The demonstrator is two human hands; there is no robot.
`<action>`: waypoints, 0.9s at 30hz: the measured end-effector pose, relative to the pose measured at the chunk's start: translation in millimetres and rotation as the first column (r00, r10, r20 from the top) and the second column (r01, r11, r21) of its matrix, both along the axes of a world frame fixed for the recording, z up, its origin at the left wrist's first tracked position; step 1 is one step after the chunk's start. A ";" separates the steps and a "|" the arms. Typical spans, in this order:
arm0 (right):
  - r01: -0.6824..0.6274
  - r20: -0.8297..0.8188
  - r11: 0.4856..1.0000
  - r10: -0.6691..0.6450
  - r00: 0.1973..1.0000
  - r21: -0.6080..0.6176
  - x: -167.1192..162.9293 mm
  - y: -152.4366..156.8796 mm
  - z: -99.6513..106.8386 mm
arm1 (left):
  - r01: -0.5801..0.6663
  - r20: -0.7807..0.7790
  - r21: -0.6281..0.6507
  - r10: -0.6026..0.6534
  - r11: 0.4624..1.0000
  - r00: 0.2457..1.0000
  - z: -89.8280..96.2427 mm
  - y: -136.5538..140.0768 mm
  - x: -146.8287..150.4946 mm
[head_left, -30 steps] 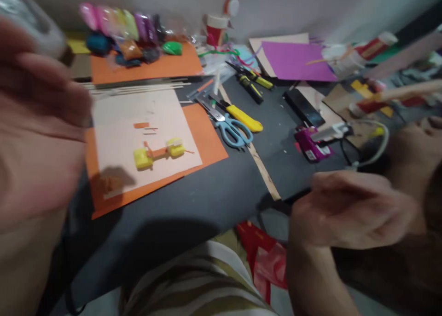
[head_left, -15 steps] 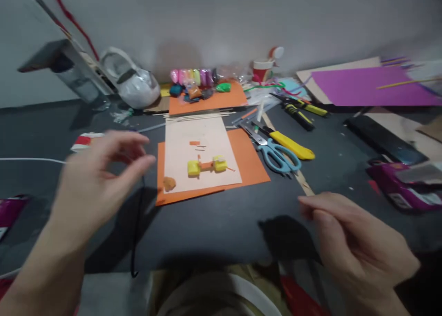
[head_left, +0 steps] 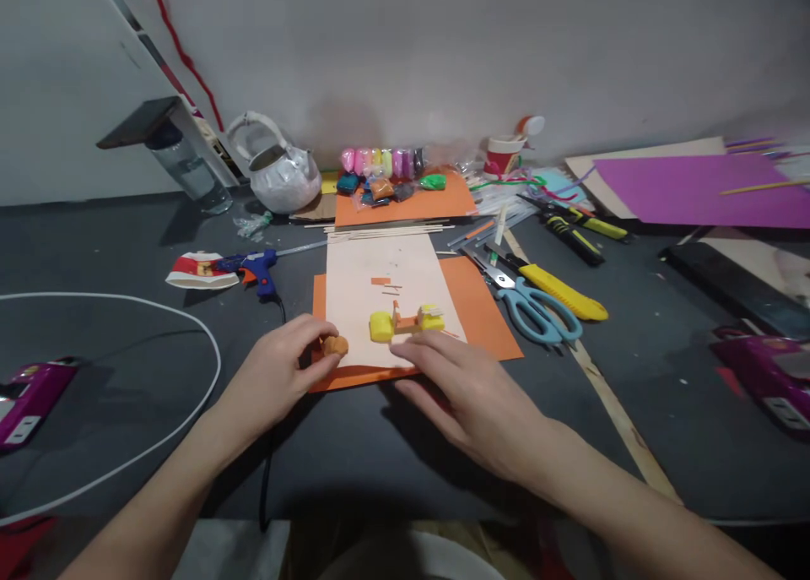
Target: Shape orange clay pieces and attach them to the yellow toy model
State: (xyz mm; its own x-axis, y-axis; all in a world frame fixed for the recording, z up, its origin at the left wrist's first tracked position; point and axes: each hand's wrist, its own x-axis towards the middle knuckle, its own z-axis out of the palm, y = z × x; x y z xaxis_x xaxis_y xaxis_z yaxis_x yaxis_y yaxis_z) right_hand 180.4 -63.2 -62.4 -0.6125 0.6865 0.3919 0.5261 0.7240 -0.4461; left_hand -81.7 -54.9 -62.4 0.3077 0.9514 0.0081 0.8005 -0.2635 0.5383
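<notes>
My left hand (head_left: 288,360) has its thumb and fingertips closed about an orange-brown lump of clay (head_left: 337,344) at the lower left corner of a cream sheet (head_left: 360,255). My right hand (head_left: 465,377) reaches over the sheet's lower right part, fingers stretched out and apart, with nothing seen in them. Just beyond its fingertips sits a small model with yellow wheel-like blocks (head_left: 381,327) joined by an orange middle piece (head_left: 408,322). A small orange scrap (head_left: 380,281) and thin brown sticks (head_left: 391,290) lie above the model. Under the cream sheet is an orange sheet (head_left: 487,310).
Right of the sheets lie blue-handled scissors (head_left: 535,310), a yellow utility knife (head_left: 563,291) and pliers (head_left: 575,238). A blue glue gun (head_left: 256,268) rests at left, near a white cable (head_left: 212,344). Behind stand a silvery kettle (head_left: 284,179) and packs of coloured clay (head_left: 383,165).
Both hands have come inward over the cream sheet. The left has closed on the clay lump; the right has left the table's right side and its fingers have spread. The view has shifted.
</notes>
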 end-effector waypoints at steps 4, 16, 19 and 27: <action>-0.037 -0.084 0.995 0.029 0.996 -0.093 -25.0 16.7 -7.1 | -0.081 0.223 -0.034 0.087 0.996 0.971 12.7 -10.6 6.9; -0.058 0.078 0.990 0.068 0.995 -0.132 -49.5 16.7 -53.6 | -0.067 0.198 -0.204 0.109 0.977 0.974 -0.4 0.6 -4.4; -0.070 0.136 0.991 0.085 0.987 -0.114 -50.5 16.4 -53.1 | -0.200 0.389 -0.260 0.292 0.945 0.874 2.5 -1.3 -16.7; -0.129 0.200 0.988 0.143 0.969 -0.083 -70.9 30.4 -44.2 | -0.305 0.551 -0.307 0.430 0.901 0.715 10.0 -4.2 -14.1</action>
